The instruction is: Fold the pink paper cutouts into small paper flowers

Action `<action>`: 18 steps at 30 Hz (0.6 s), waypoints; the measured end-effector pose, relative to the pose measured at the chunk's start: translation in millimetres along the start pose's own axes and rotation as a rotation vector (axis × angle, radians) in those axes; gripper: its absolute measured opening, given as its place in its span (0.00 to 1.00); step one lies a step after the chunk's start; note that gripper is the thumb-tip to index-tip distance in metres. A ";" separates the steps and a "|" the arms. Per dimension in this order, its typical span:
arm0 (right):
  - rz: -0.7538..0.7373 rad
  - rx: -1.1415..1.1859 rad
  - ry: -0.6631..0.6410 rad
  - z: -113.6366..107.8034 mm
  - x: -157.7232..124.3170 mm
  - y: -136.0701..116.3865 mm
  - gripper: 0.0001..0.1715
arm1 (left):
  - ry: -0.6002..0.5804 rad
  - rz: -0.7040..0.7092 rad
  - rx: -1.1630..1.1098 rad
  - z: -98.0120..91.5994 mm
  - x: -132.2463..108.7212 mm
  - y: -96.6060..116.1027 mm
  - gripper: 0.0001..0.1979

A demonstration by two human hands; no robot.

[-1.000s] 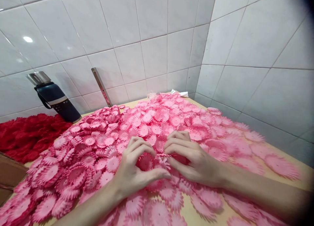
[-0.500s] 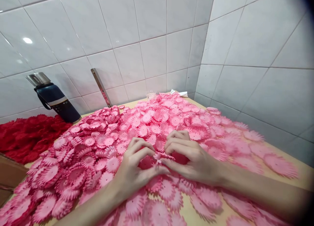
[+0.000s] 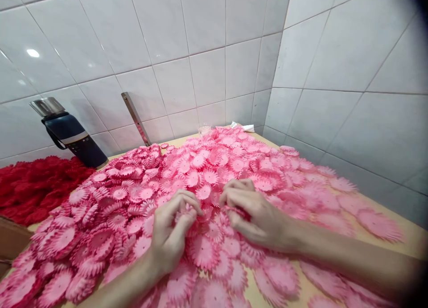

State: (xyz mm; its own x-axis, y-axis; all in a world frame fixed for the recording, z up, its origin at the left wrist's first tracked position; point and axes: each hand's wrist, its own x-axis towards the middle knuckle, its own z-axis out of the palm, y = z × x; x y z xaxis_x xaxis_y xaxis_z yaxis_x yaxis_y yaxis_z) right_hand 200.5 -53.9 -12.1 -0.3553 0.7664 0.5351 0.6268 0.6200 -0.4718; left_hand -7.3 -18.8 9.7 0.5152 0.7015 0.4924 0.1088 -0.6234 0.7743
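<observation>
Pink fringed flower discs (image 3: 203, 252), many with a small hole in the middle, lie in a thick layer across the table. Low over the middle of the heap, my left hand (image 3: 171, 232) is closed with thumb against fingers, and a bit of pink disc shows in its grip. A short gap separates it from my right hand (image 3: 256, 214), whose curled fingers are wrapped round a pink flower disc (image 3: 238, 211). Most of what each hand holds is hidden by the fingers.
A dark blue thermos (image 3: 78, 141) with a steel cap stands at the back left beside a pile of red flower pieces (image 3: 40, 183). A metal strip (image 3: 134, 117) leans on the tiled wall. A clear cup (image 3: 204, 129), white paper (image 3: 248, 128) and a cardboard box (image 3: 13, 243) are around.
My hands were together at a pink piece between them. Now they are apart: the left has moved left and closed, and the right fingers have curled in.
</observation>
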 end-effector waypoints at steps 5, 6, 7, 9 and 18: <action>0.061 0.075 0.078 -5.1 3.8 4.8 0.11 | 0.131 -0.125 0.011 0.5 0.5 -8.7 0.06; 0.057 0.090 0.083 -5.5 4.6 3.8 0.10 | 0.141 -0.119 0.008 1.9 0.8 -10.9 0.06; 0.051 0.100 0.092 -5.6 5.2 2.5 0.09 | 0.151 -0.115 0.024 3.2 1.1 -12.8 0.07; 0.045 0.115 0.116 -5.4 5.9 0.1 0.06 | 0.173 -0.088 0.075 4.4 1.4 -14.6 0.09; 0.016 0.141 0.135 -3.2 4.9 -0.6 0.06 | -0.070 0.111 0.236 1.4 4.0 -3.6 0.13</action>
State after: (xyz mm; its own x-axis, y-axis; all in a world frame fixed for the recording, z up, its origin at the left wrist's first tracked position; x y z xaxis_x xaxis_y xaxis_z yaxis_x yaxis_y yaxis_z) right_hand 200.6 -51.1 -6.9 -0.2440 0.7530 0.6111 0.5250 0.6324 -0.5696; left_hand -4.5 -14.1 8.3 0.5920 0.6040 0.5336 0.2392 -0.7640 0.5993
